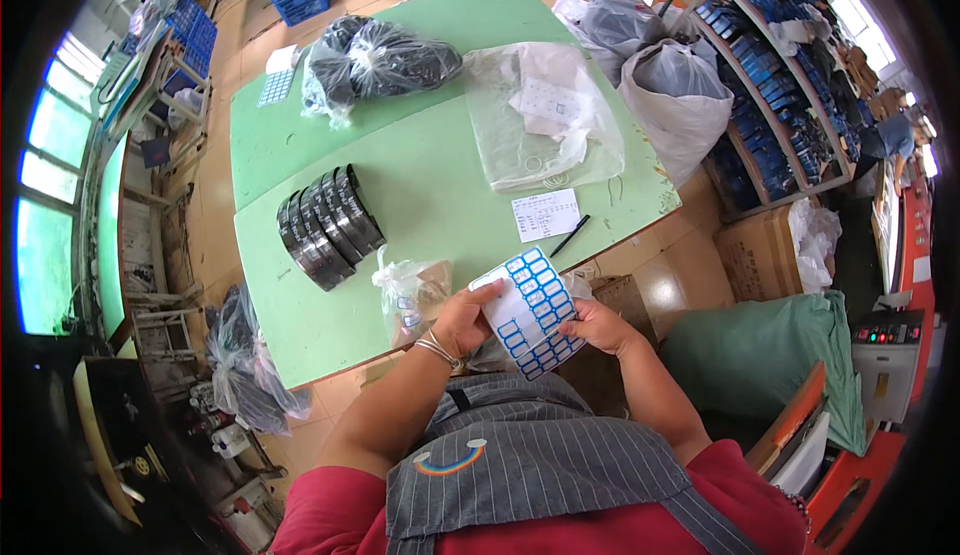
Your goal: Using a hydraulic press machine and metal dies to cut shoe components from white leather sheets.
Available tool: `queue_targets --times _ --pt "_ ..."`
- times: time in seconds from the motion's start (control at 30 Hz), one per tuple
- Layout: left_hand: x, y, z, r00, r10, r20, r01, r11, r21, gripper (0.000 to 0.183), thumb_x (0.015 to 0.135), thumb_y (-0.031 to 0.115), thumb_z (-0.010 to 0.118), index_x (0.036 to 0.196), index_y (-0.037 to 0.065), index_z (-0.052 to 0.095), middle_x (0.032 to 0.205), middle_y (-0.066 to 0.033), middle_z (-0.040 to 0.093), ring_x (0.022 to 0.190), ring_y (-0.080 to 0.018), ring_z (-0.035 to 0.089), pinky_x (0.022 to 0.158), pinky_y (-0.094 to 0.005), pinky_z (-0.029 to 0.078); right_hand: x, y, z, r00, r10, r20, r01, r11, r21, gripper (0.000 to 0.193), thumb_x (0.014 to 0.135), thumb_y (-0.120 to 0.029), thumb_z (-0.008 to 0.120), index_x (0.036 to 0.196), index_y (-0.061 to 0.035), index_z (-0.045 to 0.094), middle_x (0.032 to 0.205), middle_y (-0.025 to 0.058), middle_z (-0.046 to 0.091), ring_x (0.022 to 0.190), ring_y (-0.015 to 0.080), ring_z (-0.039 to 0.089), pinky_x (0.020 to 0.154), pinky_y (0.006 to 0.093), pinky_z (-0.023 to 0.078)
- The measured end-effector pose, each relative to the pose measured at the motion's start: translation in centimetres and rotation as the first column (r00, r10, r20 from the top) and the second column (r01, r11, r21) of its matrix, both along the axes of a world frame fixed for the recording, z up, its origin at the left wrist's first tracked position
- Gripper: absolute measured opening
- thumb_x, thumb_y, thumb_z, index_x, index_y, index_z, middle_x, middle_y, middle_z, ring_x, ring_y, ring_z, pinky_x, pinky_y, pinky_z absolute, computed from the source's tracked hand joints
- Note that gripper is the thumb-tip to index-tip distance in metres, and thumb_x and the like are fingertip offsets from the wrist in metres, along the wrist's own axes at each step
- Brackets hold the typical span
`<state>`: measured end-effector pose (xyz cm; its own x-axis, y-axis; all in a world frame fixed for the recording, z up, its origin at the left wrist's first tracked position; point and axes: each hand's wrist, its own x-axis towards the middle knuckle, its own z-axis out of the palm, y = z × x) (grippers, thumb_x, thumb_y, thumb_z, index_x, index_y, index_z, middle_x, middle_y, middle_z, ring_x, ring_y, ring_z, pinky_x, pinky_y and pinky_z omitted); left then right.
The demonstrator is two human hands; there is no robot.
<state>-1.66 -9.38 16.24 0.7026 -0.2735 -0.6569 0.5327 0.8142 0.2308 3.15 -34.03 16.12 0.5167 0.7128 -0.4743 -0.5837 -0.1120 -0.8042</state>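
Observation:
Between my two hands, in front of my apron, is a white sheet of blue-bordered sticker labels (541, 295). My left hand (466, 317) grips its left edge, thumb on top. My right hand (600, 328) pinches the sheet's right side. Part of the sheet has no labels on it. Just beyond it on the green table (420, 170) lie a written paper slip (545, 217) and a black pen (570, 236). A small clear bag (413, 300) with something brownish in it rests by the table's near edge, close to my left hand.
Curved black glossy pieces (330, 225) stand in a row on the table's left. A tied bag of dark items (375, 63) lies at the back, beside a flat clear bag (545, 120). Sacks (675, 105), a cardboard box (765, 255) and a green sack (765, 355) crowd the right.

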Motion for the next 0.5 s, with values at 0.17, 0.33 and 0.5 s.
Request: queue_targets --times 0.17,0.33,0.5 --pt "1.1 -0.9 2.2 0.991 0.002 0.131 -0.022 0.988 0.152 0.029 0.086 0.008 0.059 0.112 -0.002 0.053 0.106 -0.0116 0.06 0.098 -0.0257 0.059 0.088 -0.0404 0.047 -0.3 2.1 -0.1 0.64 -0.081 0.764 0.525 0.772 -0.358 0.03 0.079 -0.01 0.067 0.105 -0.0011 0.057 0.098 0.0105 0.061 0.091 0.0201 0.058 0.081 0.0319 0.045" --pt "1.4 -1.7 3.3 0.985 -0.101 0.137 0.035 0.907 0.419 0.024 0.082 0.007 0.063 0.104 -0.002 0.058 0.091 -0.0078 0.064 0.08 -0.0149 0.062 0.072 -0.0255 0.05 0.3 6.3 5.5 0.252 -0.162 0.954 0.611 0.791 -0.027 0.027 0.077 -0.016 0.069 0.098 -0.001 0.06 0.101 0.0148 0.059 0.094 0.0293 0.055 0.082 0.0366 0.044" --pt "0.7 -2.1 3.5 0.967 -0.11 0.228 0.002 0.904 0.427 0.022 0.081 0.004 0.063 0.102 -0.002 0.059 0.091 -0.0081 0.064 0.08 -0.0136 0.061 0.071 -0.0247 0.05 0.8 7.4 5.0 0.454 -0.104 0.885 0.453 0.882 -0.129 0.022 0.081 -0.017 0.064 0.095 0.0001 0.064 0.094 0.0139 0.065 0.089 0.0248 0.061 0.079 0.0321 0.047"
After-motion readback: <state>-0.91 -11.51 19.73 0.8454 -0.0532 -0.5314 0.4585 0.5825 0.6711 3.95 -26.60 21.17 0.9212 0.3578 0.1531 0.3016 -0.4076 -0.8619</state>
